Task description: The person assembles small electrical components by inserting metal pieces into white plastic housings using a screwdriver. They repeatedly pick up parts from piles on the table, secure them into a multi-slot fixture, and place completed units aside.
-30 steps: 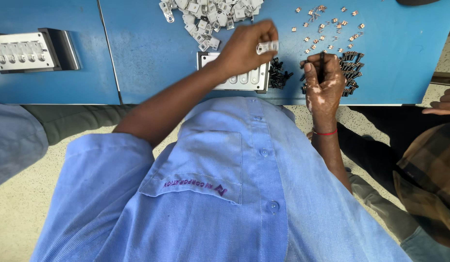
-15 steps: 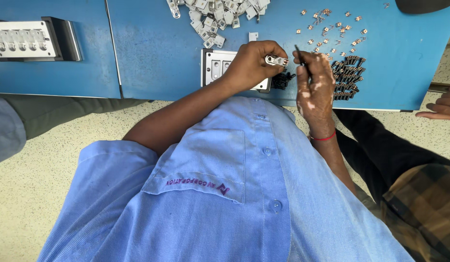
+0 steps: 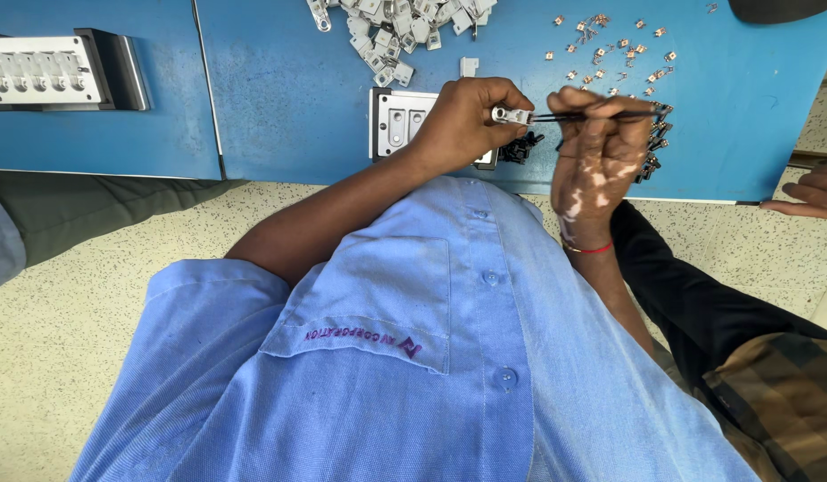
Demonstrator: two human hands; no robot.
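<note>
Left hand (image 3: 462, 120) pinches a small silver metal clip (image 3: 511, 115); right hand (image 3: 601, 143) grips thin black tweezers (image 3: 578, 115) — a slip could drop it.

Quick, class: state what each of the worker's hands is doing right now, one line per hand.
Left hand: closed, pinching a small silver metal part.
Right hand: closed on thin black tweezers, tips at the part.
</note>
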